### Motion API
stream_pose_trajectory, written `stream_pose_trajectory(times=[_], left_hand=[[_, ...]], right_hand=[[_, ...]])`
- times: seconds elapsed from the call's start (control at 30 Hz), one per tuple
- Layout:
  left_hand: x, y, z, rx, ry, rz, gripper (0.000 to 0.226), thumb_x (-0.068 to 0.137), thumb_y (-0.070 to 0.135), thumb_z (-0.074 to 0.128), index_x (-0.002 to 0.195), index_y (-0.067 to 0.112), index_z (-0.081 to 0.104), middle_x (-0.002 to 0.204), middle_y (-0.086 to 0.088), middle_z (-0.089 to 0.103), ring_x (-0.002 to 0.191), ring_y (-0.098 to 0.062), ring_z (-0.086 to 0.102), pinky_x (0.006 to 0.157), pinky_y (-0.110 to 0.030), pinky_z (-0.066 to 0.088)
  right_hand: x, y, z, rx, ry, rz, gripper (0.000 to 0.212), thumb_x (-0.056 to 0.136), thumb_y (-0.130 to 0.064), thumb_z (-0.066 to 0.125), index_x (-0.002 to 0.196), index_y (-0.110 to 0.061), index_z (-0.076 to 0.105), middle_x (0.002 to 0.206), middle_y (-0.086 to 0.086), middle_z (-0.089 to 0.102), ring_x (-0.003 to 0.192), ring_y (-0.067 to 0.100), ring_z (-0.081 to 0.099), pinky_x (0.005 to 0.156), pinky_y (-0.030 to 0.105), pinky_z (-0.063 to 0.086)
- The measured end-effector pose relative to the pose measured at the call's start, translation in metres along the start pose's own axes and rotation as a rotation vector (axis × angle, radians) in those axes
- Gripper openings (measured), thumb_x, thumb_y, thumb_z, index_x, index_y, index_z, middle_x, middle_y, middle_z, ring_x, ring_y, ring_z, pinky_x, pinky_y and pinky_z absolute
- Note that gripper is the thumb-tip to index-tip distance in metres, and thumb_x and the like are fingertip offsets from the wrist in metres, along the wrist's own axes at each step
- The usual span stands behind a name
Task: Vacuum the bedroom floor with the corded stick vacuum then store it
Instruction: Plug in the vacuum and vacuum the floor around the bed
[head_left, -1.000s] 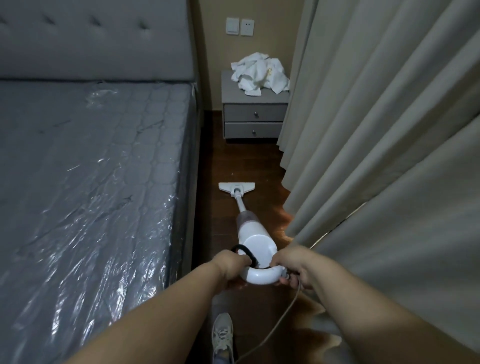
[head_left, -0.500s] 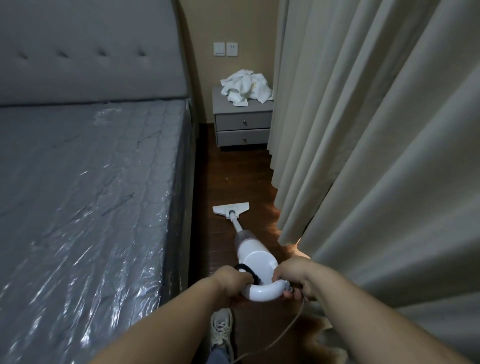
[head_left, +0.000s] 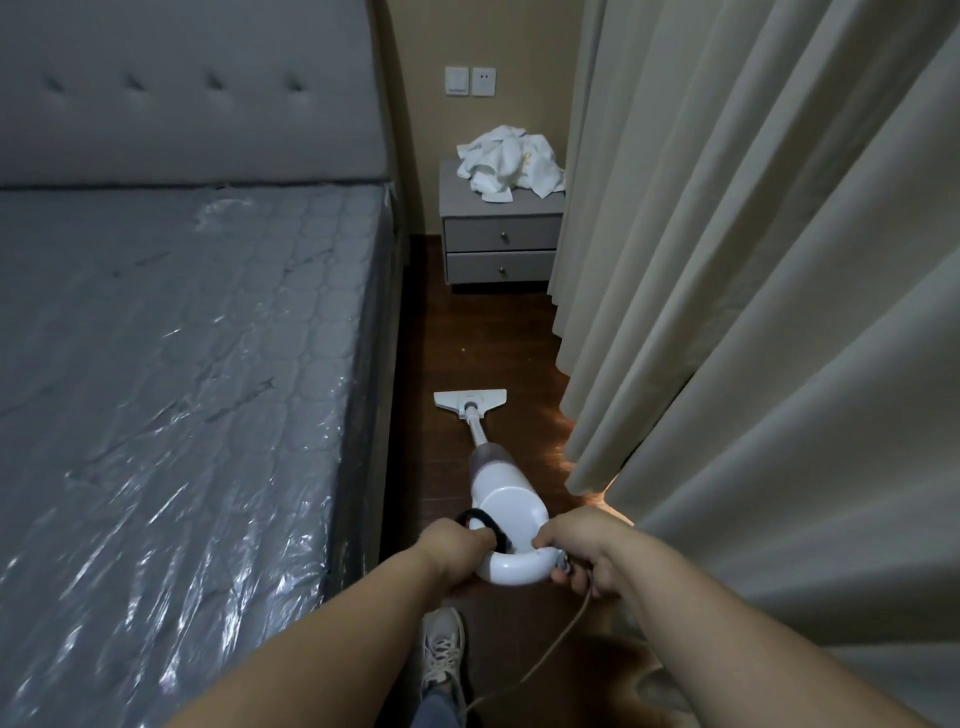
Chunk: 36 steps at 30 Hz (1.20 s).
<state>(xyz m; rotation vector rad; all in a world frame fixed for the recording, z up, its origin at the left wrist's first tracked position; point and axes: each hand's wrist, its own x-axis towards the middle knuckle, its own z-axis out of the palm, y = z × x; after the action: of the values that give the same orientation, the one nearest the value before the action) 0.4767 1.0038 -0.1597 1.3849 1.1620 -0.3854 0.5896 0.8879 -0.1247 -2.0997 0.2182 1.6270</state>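
Basically both hands, left hand (head_left: 457, 551) and right hand (head_left: 582, 545), grasp the loop handle of the stick vacuum (head_left: 506, 499), its long axis running straight away to the floor head (head_left: 470, 402) mid-aisle between bed (head_left: 182, 364) and curtain (head_left: 753, 312).

Bedroom: bed (head_left: 182, 338), nightstand (head_left: 498, 234), curtains (head_left: 753, 260).
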Motion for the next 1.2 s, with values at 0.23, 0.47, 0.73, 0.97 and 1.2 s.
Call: stream_pose_trajectory(times=[0.23, 0.47, 0.73, 0.97, 1.2], left_hand=[[0.046, 0.039, -0.028, -0.016, -0.020, -0.011, 0.020, 0.086, 0.023, 0.059, 0.094, 0.006, 0.058, 0.081, -0.014, 0.063, 0.071, -0.030, 0.061, 0.056, -0.028, 0.047], [0.106, 0.090, -0.074, 0.042, 0.002, -0.018, 0.033, 0.087, 0.022, 0.059, 0.108, -0.003, 0.062, 0.090, -0.020, 0.064, 0.081, -0.035, 0.065, 0.066, -0.036, 0.054], [0.178, 0.140, -0.122, 0.134, -0.029, 0.014, 0.036, 0.090, 0.022, 0.058, 0.111, -0.007, 0.062, 0.096, -0.024, 0.065, 0.084, -0.035, 0.063, 0.070, -0.040, 0.054], [0.206, 0.148, -0.133, 0.120, -0.043, 0.032, 0.038, 0.092, 0.024, 0.058, 0.114, -0.006, 0.062, 0.113, -0.030, 0.063, 0.105, -0.043, 0.062, 0.089, -0.047, 0.054], [0.188, 0.127, -0.123, 0.028, -0.085, -0.041, 0.035, 0.087, 0.023, 0.060, 0.112, -0.002, 0.062, 0.074, -0.012, 0.059, 0.057, -0.023, 0.057, 0.039, -0.020, 0.042]], right_hand=[[0.034, -0.057, -0.007, 0.044, 0.030, 0.017, 0.014, 0.091, -0.021, 0.053, 0.093, -0.007, 0.051, 0.062, 0.009, 0.052, 0.051, 0.013, 0.041, 0.034, 0.014, 0.027], [0.061, -0.135, -0.007, 0.131, 0.022, 0.053, 0.017, 0.091, -0.023, 0.054, 0.093, -0.007, 0.054, 0.065, 0.009, 0.054, 0.052, 0.012, 0.044, 0.041, 0.018, 0.030], [0.087, -0.208, -0.004, 0.276, 0.045, -0.032, 0.015, 0.094, -0.018, 0.052, 0.086, -0.006, 0.054, 0.066, 0.009, 0.055, 0.037, 0.010, 0.048, 0.038, 0.017, 0.028], [0.104, -0.233, -0.005, 0.240, 0.068, -0.025, 0.014, 0.094, -0.019, 0.053, 0.086, -0.007, 0.053, 0.067, 0.009, 0.058, 0.029, 0.008, 0.048, 0.037, 0.016, 0.029], [0.096, -0.215, -0.005, 0.132, 0.055, 0.026, 0.012, 0.094, -0.020, 0.052, 0.090, -0.008, 0.051, 0.074, 0.010, 0.058, 0.028, 0.007, 0.049, 0.036, 0.015, 0.029]])
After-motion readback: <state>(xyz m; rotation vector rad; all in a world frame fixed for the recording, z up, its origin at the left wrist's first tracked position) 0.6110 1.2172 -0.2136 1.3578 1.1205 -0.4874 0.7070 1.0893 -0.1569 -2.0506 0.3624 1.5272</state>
